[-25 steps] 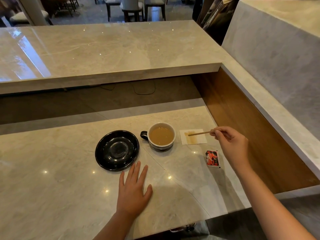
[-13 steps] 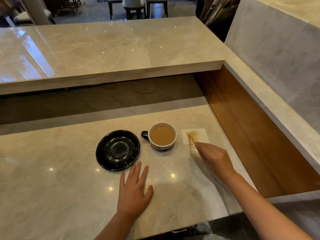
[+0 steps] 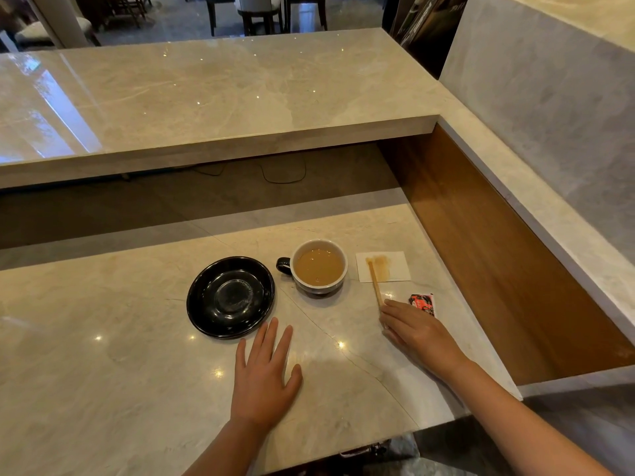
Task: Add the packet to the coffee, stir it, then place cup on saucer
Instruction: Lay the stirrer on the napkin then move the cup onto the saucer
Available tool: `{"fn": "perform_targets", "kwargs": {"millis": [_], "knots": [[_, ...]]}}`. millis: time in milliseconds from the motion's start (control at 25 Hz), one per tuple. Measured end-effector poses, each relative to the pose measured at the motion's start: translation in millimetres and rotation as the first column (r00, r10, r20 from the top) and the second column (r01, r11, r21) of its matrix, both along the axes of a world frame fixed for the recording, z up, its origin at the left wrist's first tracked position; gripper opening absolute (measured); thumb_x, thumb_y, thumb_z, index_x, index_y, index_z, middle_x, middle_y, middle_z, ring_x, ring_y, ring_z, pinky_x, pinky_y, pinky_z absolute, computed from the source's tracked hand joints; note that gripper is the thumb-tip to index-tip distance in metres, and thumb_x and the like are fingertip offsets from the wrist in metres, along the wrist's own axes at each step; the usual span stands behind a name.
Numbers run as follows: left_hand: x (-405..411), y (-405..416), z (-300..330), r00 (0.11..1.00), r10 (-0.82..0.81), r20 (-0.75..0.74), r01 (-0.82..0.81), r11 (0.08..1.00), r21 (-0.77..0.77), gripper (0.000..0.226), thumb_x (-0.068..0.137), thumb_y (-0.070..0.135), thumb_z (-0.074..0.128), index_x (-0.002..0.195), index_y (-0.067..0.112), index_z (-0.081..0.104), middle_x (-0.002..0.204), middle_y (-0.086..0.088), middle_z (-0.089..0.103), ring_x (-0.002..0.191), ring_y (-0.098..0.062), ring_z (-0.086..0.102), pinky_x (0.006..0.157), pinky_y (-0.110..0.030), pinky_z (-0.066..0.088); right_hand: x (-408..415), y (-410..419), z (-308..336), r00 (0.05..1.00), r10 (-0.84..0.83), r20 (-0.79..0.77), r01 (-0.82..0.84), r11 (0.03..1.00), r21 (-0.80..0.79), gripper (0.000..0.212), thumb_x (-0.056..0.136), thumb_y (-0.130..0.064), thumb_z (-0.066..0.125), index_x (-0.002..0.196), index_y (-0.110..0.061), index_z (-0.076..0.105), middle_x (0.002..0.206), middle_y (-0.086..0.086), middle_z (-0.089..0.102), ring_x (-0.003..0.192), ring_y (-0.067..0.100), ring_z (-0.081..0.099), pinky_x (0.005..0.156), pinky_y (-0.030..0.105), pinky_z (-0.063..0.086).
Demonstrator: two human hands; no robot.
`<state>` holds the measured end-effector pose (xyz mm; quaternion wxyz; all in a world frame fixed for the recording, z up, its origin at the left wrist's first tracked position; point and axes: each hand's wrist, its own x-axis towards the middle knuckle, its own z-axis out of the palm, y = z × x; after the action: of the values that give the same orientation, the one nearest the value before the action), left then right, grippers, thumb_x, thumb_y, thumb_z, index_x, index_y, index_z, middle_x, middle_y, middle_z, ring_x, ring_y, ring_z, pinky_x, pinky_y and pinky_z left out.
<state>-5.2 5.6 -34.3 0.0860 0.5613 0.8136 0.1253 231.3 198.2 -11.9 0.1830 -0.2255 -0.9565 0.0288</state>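
A: Where is the cup (image 3: 319,266) now?
B: It stands on the marble counter (image 3: 103,355), full of light brown coffee, and the black saucer (image 3: 230,297) is empty just left of the cup.
A: And the hands?
B: The left hand (image 3: 263,376) lies flat, fingers spread, in front of the cup. The right hand (image 3: 417,333) rests right of the cup with loose fingers, touching the near end of the wooden stirrer (image 3: 374,283).
A: The packet (image 3: 422,303)?
B: Right of the cup, beside the stained napkin (image 3: 395,266).

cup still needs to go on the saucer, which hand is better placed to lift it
Left. The cup has its handle toward the saucer, on the left hand's side; that hand lies flat and empty. The right hand rests on the stir stick.
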Motion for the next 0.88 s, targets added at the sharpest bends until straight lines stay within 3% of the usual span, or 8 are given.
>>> {"fn": "perform_targets", "kwargs": {"millis": [80,200,440,640,720,880], "knots": [[0,0,0,1.000,-0.001,-0.002,0.001,1.000,0.002,0.065,0.086,0.054,0.029,0.144,0.028,0.022,0.152,-0.003,0.015,0.138,-0.016,0.003,0.108,-0.052,0.008,2,-3,4,0.999,-0.001,0.035,0.002,1.000,-0.018,0.047,0.097,-0.035,0.031,0.100,-0.008,0.069,0.105,0.010,0.072,0.103,0.022,0.066,0.093,0.026,0.042],[0,0,1,1.000,-0.002,0.004,0.002,1.000,0.016,0.064,0.086,0.053,0.030,0.144,0.027,0.023,0.152,-0.004,0.017,0.138,-0.016,0.004,0.108,-0.052,0.009,4,-8,8,0.996,-0.027,0.082,0.034,0.995,-0.092,0.043,0.092,-0.037,0.038,0.104,-0.009,0.067,0.109,0.008,0.071,0.107,0.020,0.063,0.095,0.026,0.040],[0,0,1,1.000,-0.004,0.013,0.004,1.000,0.011,0.064,0.086,0.053,0.030,0.145,0.028,0.020,0.153,-0.003,0.014,0.138,-0.015,0.001,0.109,-0.050,0.005,4,-16,10,0.990,-0.067,0.125,0.091,0.976,-0.198,0.061,0.095,-0.050,0.019,0.112,-0.011,0.062,0.116,0.008,0.068,0.110,0.023,0.061,0.091,0.038,0.050],[1,0,0,1.000,0.001,0.008,-0.001,1.000,0.009,0.064,0.086,0.053,0.033,0.145,0.029,0.019,0.153,-0.002,0.014,0.138,-0.014,0.000,0.108,-0.044,0.000,-29,-12,38,0.986,-0.142,-0.090,0.125,0.977,-0.172,0.036,0.089,-0.039,0.046,0.106,-0.014,0.065,0.111,0.007,0.069,0.104,0.022,0.059,0.088,0.036,0.048],[1,0,1,1.000,0.007,-0.003,-0.007,1.000,-0.002,0.065,0.087,0.054,0.032,0.145,0.031,0.016,0.153,-0.001,0.010,0.137,-0.013,-0.003,0.108,-0.044,-0.002,-57,-8,55,0.984,-0.135,-0.114,0.119,0.984,-0.134,0.039,0.083,-0.040,0.054,0.114,-0.016,0.061,0.117,0.008,0.065,0.108,0.024,0.058,0.088,0.040,0.048],[1,0,1,1.000,0.018,-0.004,-0.018,1.000,-0.016,0.065,0.086,0.056,0.029,0.145,0.033,0.013,0.153,0.002,0.005,0.137,-0.013,-0.004,0.110,-0.047,-0.001,-114,0,85,0.968,-0.151,0.200,0.206,0.936,-0.287,0.080,0.074,-0.050,0.066,0.139,-0.031,0.024,0.152,0.009,0.025,0.137,0.029,0.024,0.104,0.050,0.034]]}}
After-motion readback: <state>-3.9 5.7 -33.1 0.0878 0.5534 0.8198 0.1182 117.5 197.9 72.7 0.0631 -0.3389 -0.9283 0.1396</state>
